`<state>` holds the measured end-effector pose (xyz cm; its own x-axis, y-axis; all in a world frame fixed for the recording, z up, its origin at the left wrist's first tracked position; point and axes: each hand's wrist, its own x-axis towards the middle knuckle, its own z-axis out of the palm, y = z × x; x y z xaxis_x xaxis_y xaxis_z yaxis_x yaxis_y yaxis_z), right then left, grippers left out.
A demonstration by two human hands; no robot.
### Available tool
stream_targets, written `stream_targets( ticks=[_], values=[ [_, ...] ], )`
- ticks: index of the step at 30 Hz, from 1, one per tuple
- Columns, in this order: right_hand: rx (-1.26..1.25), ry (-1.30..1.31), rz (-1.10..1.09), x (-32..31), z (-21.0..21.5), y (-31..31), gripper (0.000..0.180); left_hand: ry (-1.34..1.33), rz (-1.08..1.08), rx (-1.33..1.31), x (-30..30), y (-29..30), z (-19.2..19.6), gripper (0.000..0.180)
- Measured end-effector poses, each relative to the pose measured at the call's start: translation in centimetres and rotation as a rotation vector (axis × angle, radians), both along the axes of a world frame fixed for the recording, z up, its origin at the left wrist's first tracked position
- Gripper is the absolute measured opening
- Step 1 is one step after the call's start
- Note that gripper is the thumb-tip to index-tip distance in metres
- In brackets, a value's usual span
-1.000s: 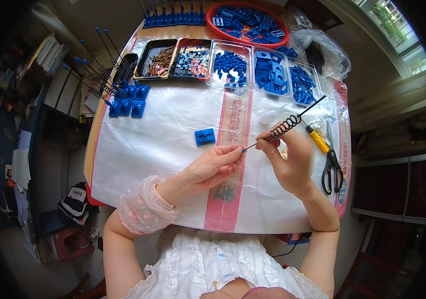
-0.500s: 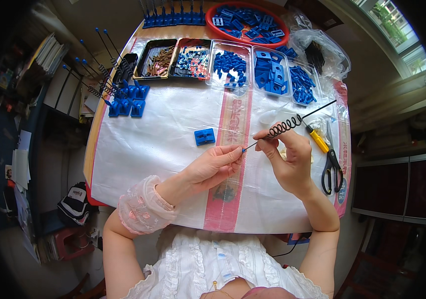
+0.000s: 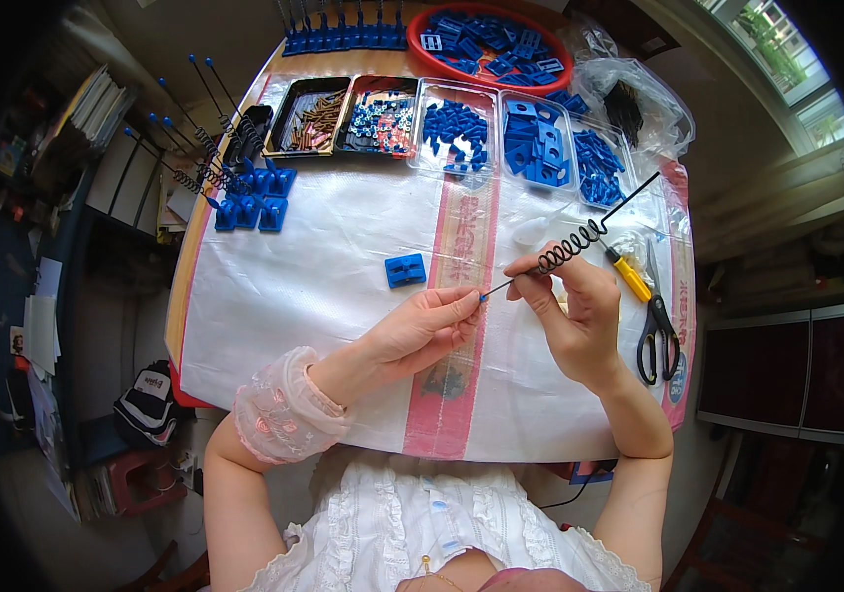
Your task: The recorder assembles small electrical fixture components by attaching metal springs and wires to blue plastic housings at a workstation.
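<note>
A black coiled spring rod (image 3: 567, 248) slants up to the right between my two hands, straight at both ends. My right hand (image 3: 578, 321) pinches it just below the coil. At its lower end, my left hand (image 3: 438, 324) is closed on a tiny blue tip (image 3: 482, 298), mostly hidden by the fingertips. Above my left hand, a square blue plastic base (image 3: 405, 271) lies by itself on the white sheet, touched by neither hand.
Trays of screws (image 3: 321, 122), nuts (image 3: 380, 119) and small blue parts (image 3: 456, 130) line the far side. Beyond them sits a red basin (image 3: 568, 74) of blue pieces. Finished-looking spring assemblies (image 3: 254, 197) stand at left. Scissors (image 3: 658, 340) and a yellow-handled screwdriver (image 3: 629, 278) lie right.
The spring rod has turned a little in my right hand, its far end swinging up and slightly left. My left hand stays in place.
</note>
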<state>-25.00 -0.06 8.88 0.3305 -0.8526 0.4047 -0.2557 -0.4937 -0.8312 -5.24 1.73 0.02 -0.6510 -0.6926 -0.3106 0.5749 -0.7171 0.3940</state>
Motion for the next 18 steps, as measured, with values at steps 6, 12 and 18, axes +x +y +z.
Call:
stream_targets(
  ticks=[6,12,18],
  values=[
    [0.007,0.062,0.033,-0.14,0.53,0.13,0.01,0.006,-0.007,-0.015,0.08,0.01,0.03,0.019],
    [0.001,0.077,0.031,-0.19,0.32,0.16,0.01,-0.017,-0.011,-0.03,0.02,0.01,-0.19,0.023],
    [-0.017,0.072,0.033,-0.06,0.47,0.11,0.012,-0.014,-0.012,-0.032,0.08,0.02,-0.2,0.021]
  ],
)
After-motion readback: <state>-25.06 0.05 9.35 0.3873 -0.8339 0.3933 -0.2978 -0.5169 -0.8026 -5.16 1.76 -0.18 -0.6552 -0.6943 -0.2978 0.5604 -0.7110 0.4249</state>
